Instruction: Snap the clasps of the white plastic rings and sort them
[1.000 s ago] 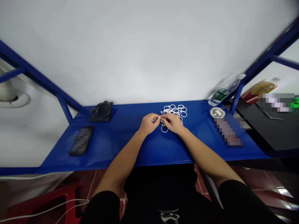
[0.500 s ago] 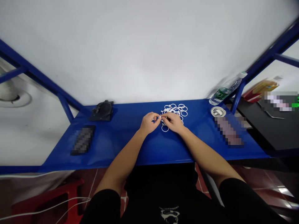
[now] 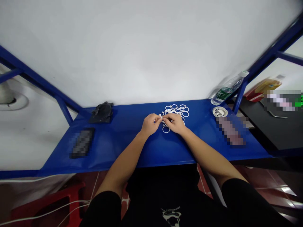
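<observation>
My left hand point(image 3: 151, 123) and my right hand point(image 3: 174, 123) meet over the middle of the blue table point(image 3: 123, 142), fingertips nearly touching. Both pinch a small white piece point(image 3: 161, 116) between thumb and fingers; it looks like part of a white plastic curtain ring, mostly covered by the fingers. A loose pile of white curtain rings point(image 3: 176, 109) lies just behind and beside my right hand. One single ring point(image 3: 166, 129) rests on the table in front of the pile, below my right fingers.
A black plastic bag point(image 3: 101, 113) and a blurred dark object point(image 3: 82, 142) lie on the left. At the right stand a water bottle point(image 3: 228, 90), a white coil point(image 3: 220, 112) and a blurred flat item point(image 3: 230, 130). A blue metal frame point(image 3: 240, 96) borders the table; a white wall point(image 3: 151, 56) rises behind.
My hands stay together with slight finger movement on the white piece. The whole view has shifted a little; the pile looks unchanged.
</observation>
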### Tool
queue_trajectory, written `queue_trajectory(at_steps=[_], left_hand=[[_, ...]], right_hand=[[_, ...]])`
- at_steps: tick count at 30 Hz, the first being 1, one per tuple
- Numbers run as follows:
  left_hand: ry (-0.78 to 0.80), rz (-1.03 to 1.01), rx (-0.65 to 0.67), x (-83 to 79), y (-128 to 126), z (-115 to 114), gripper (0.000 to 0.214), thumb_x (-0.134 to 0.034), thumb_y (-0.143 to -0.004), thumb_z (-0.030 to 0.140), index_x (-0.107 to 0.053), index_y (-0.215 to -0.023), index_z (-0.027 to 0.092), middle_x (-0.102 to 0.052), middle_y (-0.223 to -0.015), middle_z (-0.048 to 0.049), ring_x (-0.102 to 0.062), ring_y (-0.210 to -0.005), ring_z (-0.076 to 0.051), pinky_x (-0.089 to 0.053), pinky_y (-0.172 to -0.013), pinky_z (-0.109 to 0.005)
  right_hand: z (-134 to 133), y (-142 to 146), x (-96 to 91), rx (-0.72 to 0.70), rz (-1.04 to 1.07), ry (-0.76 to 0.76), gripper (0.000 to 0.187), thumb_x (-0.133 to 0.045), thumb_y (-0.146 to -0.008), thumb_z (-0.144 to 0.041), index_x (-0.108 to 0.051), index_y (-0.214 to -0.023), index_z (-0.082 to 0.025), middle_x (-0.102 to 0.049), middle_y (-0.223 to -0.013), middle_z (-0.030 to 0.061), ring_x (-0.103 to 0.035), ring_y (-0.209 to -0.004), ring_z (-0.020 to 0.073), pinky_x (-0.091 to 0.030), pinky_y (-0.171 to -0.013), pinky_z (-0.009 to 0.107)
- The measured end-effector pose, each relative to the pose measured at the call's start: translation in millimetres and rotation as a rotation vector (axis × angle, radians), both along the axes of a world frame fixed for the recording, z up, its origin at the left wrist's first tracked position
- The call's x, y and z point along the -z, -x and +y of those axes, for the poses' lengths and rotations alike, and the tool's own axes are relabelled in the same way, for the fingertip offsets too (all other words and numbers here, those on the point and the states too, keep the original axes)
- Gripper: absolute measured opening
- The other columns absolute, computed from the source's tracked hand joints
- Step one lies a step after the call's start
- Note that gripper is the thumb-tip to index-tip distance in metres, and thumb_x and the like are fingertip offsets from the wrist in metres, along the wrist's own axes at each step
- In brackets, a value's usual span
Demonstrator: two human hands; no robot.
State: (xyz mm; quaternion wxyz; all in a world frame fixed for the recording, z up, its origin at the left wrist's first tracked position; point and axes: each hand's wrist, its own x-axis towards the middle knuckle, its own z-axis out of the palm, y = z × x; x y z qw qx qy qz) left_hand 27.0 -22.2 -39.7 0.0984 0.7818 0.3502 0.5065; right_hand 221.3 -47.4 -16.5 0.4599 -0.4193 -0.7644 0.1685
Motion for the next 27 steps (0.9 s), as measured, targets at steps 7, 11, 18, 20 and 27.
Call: queue_trajectory(at_steps=[7, 11, 18, 20, 27], left_hand=[[0.085, -0.022, 0.011, 0.8, -2, 0, 0.018, -0.068, -0.096, 0.033, -0.067, -0.083, 0.021, -0.065, -0.072, 0.0013, -0.062, -0.068, -0.014, -0.049, -0.067, -0.027], [0.057, -0.005, 0.037, -0.1, -1, -1, 0.019, -0.067, -0.097, 0.033, -0.066, -0.083, 0.02, -0.065, -0.074, 0.0008, -0.062, -0.069, -0.014, -0.049, -0.068, -0.027], [0.039, -0.017, 0.02, -4.0, 1, -1, 0.019, -0.065, -0.097, 0.03, -0.067, -0.081, 0.02, -0.065, -0.072, 0.0009, -0.061, -0.067, -0.013, -0.048, -0.067, -0.027], [0.077, -0.046, -0.002, -6.3, 0, -2, 0.015, -0.067, -0.096, 0.03, -0.069, -0.084, 0.021, -0.067, -0.073, 0.0011, -0.063, -0.067, -0.013, -0.049, -0.067, -0.026], [0.151, -0.069, 0.111, -13.9, -6, -9, 0.013, -0.061, -0.099, 0.026, -0.073, -0.096, 0.021, -0.075, -0.09, -0.0024, -0.07, -0.08, -0.014, -0.057, -0.076, -0.028]], right_hand=[[-3, 2, -6.5, 0.039, 0.048, 0.076, 0.018, -0.063, -0.094, -0.028, -0.076, -0.085, -0.02, -0.072, -0.068, 0.0003, -0.064, -0.06, 0.0144, -0.046, -0.059, 0.026], [-4, 2, -8.1, 0.021, 0.027, 0.071, 0.018, -0.063, -0.092, -0.027, -0.074, -0.08, -0.02, -0.072, -0.067, 0.0, -0.064, -0.059, 0.0139, -0.046, -0.06, 0.025], [-6, 2, -11.3, -0.002, 0.011, 0.078, 0.016, -0.062, -0.094, -0.027, -0.076, -0.09, -0.02, -0.072, -0.069, 0.0001, -0.063, -0.06, 0.0141, -0.047, -0.061, 0.026], [-5, 1, -12.5, -0.009, -0.035, 0.06, 0.017, -0.062, -0.094, -0.026, -0.076, -0.1, -0.02, -0.074, -0.075, 0.0009, -0.065, -0.063, 0.0146, -0.047, -0.062, 0.026], [1, -4, -9.4, 0.068, -0.163, 0.045, 0.015, -0.06, -0.093, -0.021, -0.074, -0.099, -0.022, -0.076, -0.084, 0.0024, -0.067, -0.069, 0.0156, -0.047, -0.066, 0.026]])
